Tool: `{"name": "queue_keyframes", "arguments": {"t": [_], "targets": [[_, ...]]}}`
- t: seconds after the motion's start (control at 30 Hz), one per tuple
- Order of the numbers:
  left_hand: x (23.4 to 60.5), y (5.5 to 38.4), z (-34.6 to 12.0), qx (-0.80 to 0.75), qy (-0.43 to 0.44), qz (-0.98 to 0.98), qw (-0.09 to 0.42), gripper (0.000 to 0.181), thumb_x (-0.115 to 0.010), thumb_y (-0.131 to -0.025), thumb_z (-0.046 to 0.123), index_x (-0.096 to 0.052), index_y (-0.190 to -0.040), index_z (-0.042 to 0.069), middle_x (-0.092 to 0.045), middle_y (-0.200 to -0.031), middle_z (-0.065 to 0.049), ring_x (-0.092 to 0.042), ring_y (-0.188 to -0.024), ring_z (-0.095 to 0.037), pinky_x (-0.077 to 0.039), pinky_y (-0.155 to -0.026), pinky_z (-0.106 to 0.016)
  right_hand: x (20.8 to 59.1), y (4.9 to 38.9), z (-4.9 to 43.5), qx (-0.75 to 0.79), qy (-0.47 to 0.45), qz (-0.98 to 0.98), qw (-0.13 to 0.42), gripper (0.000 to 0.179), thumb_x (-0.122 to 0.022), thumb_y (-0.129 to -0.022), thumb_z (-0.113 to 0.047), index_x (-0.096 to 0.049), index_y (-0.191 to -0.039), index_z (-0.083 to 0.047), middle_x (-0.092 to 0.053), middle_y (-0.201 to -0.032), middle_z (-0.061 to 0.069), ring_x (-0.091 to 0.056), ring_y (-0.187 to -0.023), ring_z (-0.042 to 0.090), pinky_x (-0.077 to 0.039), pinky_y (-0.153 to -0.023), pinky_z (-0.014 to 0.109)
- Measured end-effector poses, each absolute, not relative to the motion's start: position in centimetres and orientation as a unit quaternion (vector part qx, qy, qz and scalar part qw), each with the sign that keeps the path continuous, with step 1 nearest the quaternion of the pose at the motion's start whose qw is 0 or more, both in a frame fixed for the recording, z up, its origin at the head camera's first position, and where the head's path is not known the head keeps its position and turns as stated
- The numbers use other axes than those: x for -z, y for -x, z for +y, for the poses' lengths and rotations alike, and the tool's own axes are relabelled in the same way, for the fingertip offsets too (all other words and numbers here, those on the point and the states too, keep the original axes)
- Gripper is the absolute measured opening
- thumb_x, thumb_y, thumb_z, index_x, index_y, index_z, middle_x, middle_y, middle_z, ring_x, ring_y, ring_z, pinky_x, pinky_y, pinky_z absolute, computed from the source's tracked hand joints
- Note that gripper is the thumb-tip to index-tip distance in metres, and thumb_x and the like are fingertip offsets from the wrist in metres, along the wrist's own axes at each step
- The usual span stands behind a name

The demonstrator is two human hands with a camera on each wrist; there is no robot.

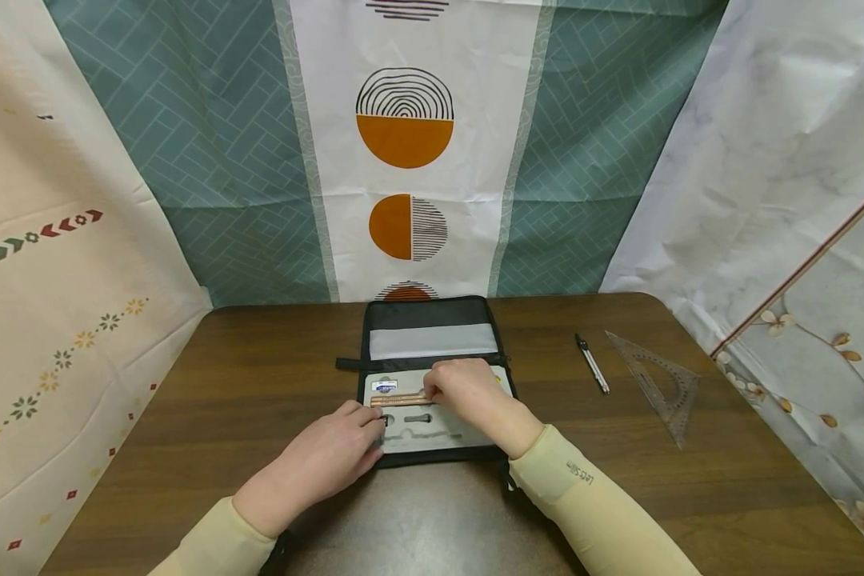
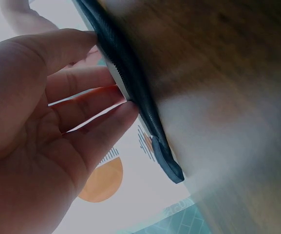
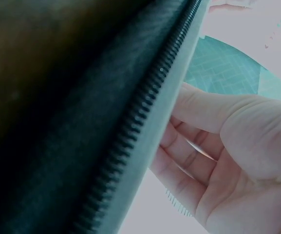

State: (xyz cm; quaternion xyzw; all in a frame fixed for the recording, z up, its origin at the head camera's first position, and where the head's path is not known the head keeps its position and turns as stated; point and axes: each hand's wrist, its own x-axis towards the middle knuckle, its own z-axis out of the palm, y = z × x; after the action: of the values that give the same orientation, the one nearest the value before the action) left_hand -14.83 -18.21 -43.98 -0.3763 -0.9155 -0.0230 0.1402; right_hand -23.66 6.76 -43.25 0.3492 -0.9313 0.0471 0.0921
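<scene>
A black zip case [image 1: 432, 460] lies unfolded on the table, with a pale insert [image 1: 432, 442] in its near half. Two wooden pencils [image 1: 396, 400] lie side by side across the insert. My right hand [image 1: 468, 388] pinches at their right end with bent fingers; the fingertips are hidden behind the case edge in the right wrist view. My left hand [image 1: 334, 448] is at the case's left edge, its nearly straight fingers touching the insert near the pencils' left end. Below the pencils, a small dark metal piece [image 1: 418, 418] sits in a slot.
On the wooden table [image 1: 259, 368], right of the case, lie a compass [image 1: 592, 364] and a clear set square [image 1: 680, 400]. The case's far half holds a light grey pocket [image 1: 432, 342]. A black strap [image 1: 349, 364] sticks out to the left. Patterned cloth hangs behind.
</scene>
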Motion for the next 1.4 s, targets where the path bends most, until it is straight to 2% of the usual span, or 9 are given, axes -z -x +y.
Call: {"name": "queue_keyframes", "arguments": {"t": [0.43,0.97,1.2,1.3,1.4], "targets": [[43.9,14.8,-18.2,0.025,0.378,-0.915,0.136,0.029,-0.091,-0.093,0.023,-0.08,-0.114,0.006,-0.077,-0.122,-0.011,-0.069,-0.106,-0.026,-0.064,-0.085,-0.038,43.1,23.6,7.1,-0.058,-0.36,-0.927,0.086,0.016,-0.088,-0.096,-0.012,-0.08,-0.089,-0.023,-0.075,-0.09,-0.01,-0.066,-0.076,0.011,-0.058,-0.068,0.037],[44.1,15.0,-18.2,0.024,0.381,-0.914,0.136,0.029,-0.092,-0.092,0.024,-0.08,-0.113,0.007,-0.077,-0.121,-0.011,-0.069,-0.105,-0.027,-0.064,-0.083,-0.037,42.9,23.2,7.5,-0.064,-0.361,-0.927,0.074,0.012,-0.087,-0.097,-0.011,-0.082,-0.093,-0.021,-0.077,-0.095,-0.008,-0.072,-0.083,0.013,-0.061,-0.074,0.039],[44.2,14.9,-18.2,0.027,0.385,-0.911,0.143,0.026,-0.092,-0.092,0.022,-0.08,-0.11,0.007,-0.076,-0.121,-0.011,-0.069,-0.104,-0.027,-0.064,-0.083,-0.038,42.5,22.8,8.8,-0.088,-0.369,-0.92,0.094,0.007,-0.086,-0.099,-0.016,-0.084,-0.105,-0.019,-0.078,-0.102,-0.006,-0.073,-0.085,0.013,-0.061,-0.072,0.037],[44.2,15.0,-18.2,0.026,0.388,-0.91,0.145,0.026,-0.093,-0.091,0.022,-0.08,-0.109,0.008,-0.076,-0.12,-0.011,-0.069,-0.103,-0.028,-0.064,-0.083,-0.038,42.2,22.7,9.6,-0.098,-0.359,-0.923,0.102,0.015,-0.086,-0.099,-0.019,-0.084,-0.113,-0.017,-0.079,-0.108,-0.004,-0.075,-0.089,0.015,-0.061,-0.072,0.038],[44.3,15.1,-18.2,0.024,0.389,-0.909,0.146,0.027,-0.093,-0.091,0.022,-0.08,-0.109,0.008,-0.077,-0.12,-0.011,-0.069,-0.103,-0.028,-0.064,-0.082,-0.038,41.8,22.6,10.4,-0.097,-0.341,-0.93,0.103,0.026,-0.087,-0.098,-0.023,-0.082,-0.122,-0.016,-0.08,-0.119,0.0,-0.077,-0.102,0.02,-0.063,-0.076,0.041]]}}
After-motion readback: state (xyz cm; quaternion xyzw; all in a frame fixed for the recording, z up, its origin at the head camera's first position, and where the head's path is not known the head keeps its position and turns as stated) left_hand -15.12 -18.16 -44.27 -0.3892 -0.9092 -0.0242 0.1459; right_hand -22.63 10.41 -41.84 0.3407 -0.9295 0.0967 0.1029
